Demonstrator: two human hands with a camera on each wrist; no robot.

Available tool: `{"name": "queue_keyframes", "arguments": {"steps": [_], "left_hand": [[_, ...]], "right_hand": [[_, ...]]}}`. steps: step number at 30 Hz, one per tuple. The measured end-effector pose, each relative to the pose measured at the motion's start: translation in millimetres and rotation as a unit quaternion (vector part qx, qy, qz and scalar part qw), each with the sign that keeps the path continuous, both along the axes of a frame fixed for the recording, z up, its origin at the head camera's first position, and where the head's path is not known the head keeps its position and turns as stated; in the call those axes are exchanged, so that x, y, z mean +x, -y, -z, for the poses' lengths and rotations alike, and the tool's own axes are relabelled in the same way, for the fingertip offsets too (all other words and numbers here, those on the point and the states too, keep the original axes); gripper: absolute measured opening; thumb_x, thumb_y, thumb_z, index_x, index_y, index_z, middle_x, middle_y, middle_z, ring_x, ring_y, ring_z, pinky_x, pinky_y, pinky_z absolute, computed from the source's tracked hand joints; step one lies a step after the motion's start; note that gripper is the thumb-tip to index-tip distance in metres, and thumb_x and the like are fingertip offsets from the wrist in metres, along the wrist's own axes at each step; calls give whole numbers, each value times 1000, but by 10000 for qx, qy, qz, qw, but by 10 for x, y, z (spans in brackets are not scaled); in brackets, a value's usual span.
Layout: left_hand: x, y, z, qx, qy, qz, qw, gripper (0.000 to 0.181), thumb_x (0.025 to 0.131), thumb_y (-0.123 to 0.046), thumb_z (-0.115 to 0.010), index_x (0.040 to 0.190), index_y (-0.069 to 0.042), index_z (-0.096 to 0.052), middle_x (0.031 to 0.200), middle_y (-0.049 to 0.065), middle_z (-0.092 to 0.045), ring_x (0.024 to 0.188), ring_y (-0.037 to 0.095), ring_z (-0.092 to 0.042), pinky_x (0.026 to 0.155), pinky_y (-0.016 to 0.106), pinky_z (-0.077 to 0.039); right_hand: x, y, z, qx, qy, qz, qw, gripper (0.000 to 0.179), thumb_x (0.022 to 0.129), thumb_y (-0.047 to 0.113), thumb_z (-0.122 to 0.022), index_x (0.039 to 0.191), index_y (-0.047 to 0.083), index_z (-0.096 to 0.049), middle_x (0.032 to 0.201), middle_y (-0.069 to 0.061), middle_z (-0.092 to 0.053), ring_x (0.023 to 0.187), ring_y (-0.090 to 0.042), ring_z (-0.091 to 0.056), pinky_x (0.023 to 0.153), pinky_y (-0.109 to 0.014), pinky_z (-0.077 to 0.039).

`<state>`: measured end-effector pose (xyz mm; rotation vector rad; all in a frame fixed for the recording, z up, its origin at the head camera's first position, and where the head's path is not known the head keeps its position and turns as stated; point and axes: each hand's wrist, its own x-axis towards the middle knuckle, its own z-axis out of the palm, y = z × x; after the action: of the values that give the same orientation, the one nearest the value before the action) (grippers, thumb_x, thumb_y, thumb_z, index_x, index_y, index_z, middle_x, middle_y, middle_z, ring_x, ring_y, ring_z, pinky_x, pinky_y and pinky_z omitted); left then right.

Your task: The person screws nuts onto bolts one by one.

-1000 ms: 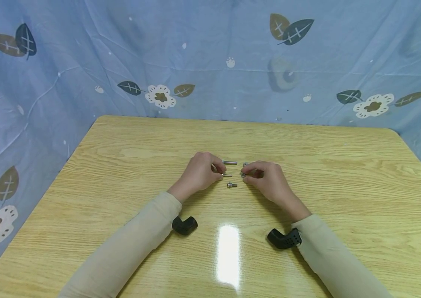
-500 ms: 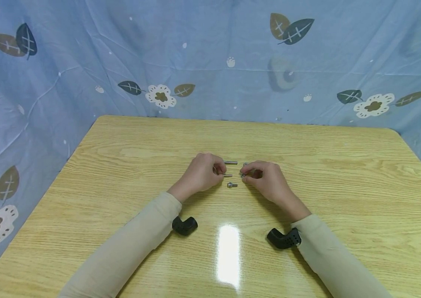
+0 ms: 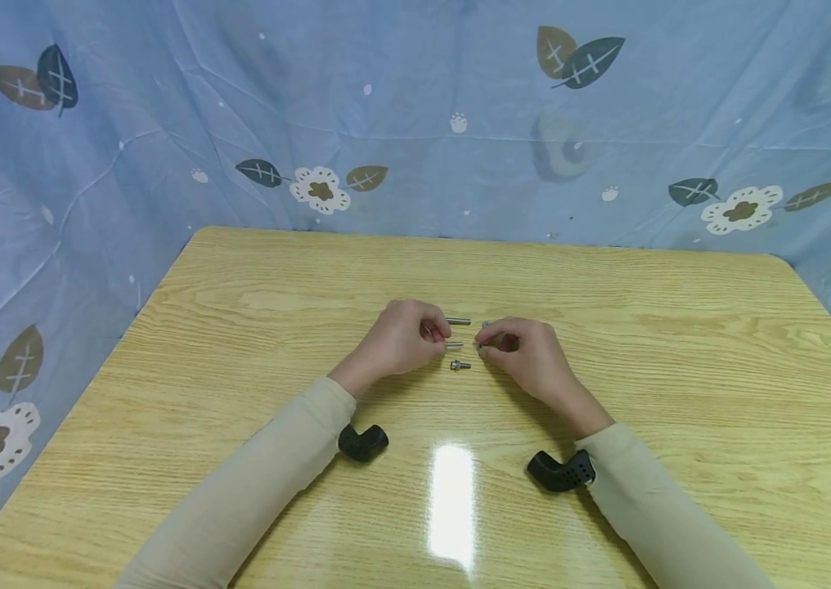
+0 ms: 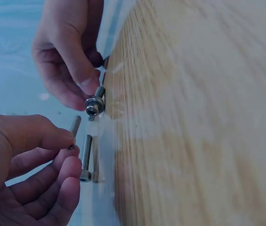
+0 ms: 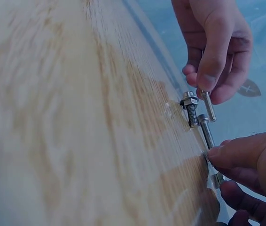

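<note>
My left hand [image 3: 404,339] pinches a thin silver bolt [image 3: 455,344] between thumb and fingertips, its shaft pointing right and its head hidden by the fingers. Across from the bolt's end, my right hand [image 3: 529,352] pinches a small nut [image 3: 478,348] with thumb and forefinger; part of that nut [image 5: 218,180] shows between the fingers in the right wrist view. A gap separates bolt and nut. Beyond the left fingertips lies a longer socket-head bolt [image 4: 87,160]. Nearer the body rests a short thick bolt [image 3: 460,366] with a nut on it.
Another nut [image 3: 486,324] lies just beyond the right fingertips, partly covered. All this hardware sits on a wood-grain table [image 3: 298,286]. A blue printed cloth [image 3: 415,123] hangs behind the table's back edge. Black wrist mounts [image 3: 362,442] stick out from both sleeves.
My left hand has shifted slightly right with the thin bolt, bringing its end a little closer to the nut. The right hand stays almost still.
</note>
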<state>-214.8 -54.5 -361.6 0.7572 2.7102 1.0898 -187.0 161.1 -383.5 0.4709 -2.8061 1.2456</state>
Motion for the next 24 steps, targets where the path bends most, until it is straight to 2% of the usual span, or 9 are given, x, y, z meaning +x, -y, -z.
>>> {"name": "queue_keyframes", "arguments": {"steps": [6, 14, 20, 24], "left_hand": [[6, 0, -12, 36, 117, 45, 9999, 8, 86, -5, -66, 88, -9, -72, 83, -1, -69, 71, 9, -61, 68, 21, -51], [12, -5, -36, -7, 151, 22, 9999, 8, 86, -5, -66, 88, -10, -72, 81, -1, -68, 71, 9, -60, 67, 21, -50], [18, -11, -40, 20, 181, 32, 9998, 7, 86, -5, -68, 88, -9, -72, 82, -1, -69, 72, 10, -61, 68, 21, -51], [21, -11, -37, 66, 268, 26, 9996, 7, 86, -5, -68, 89, -10, -73, 81, -1, -69, 72, 9, -61, 68, 21, -51]], "right_hand": [[-8, -6, -5, 147, 20, -19, 9999, 15, 88, 10, -71, 102, 12, -74, 103, -6, -71, 76, -16, -57, 67, -28, -47], [-21, -41, -10, 490, -64, -76, 9988, 11, 87, 13, -72, 97, 12, -76, 89, -3, -66, 71, -16, -49, 63, -28, -41], [-21, -36, 0, 492, -123, -84, 9987, 9, 87, 12, -72, 95, 13, -76, 88, -2, -66, 70, -15, -50, 63, -27, -42], [-22, -30, 6, 259, -72, -50, 9996, 9, 88, 13, -72, 96, 12, -75, 90, -3, -67, 74, -15, -55, 65, -28, -46]]}}
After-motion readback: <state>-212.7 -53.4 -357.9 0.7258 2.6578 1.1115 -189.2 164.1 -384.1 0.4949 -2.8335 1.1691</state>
